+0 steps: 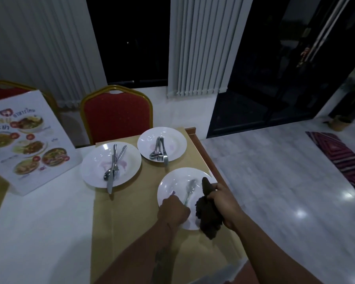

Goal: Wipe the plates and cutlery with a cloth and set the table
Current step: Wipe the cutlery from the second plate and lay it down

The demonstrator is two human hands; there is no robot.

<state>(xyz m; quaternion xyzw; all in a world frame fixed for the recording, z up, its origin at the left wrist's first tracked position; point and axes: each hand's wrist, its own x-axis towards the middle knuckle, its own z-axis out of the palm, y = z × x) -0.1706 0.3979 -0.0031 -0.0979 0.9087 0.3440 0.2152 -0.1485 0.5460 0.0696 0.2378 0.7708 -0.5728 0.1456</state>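
Note:
Three white plates stand on the table. The nearest plate (176, 181) holds a spoon (190, 189). My left hand (172, 210) rests over that plate's near edge, fingers closed around the handle end of the cutlery; a small metal tip (173, 192) pokes out beyond my fingers. My right hand (225, 206) grips a dark brown cloth (208, 214) bunched over the plate's right side. The left plate (94, 167) carries a knife, fork and spoon (113, 167). The far plate (172, 140) carries another cutlery set (160, 152).
A tan runner (129, 212) lies over the white tablecloth (39, 232). A standing menu card (27, 144) is at the left. A red chair (116, 115) with a gold frame faces the table's far side. The table's right edge (209, 152) drops to a marble floor.

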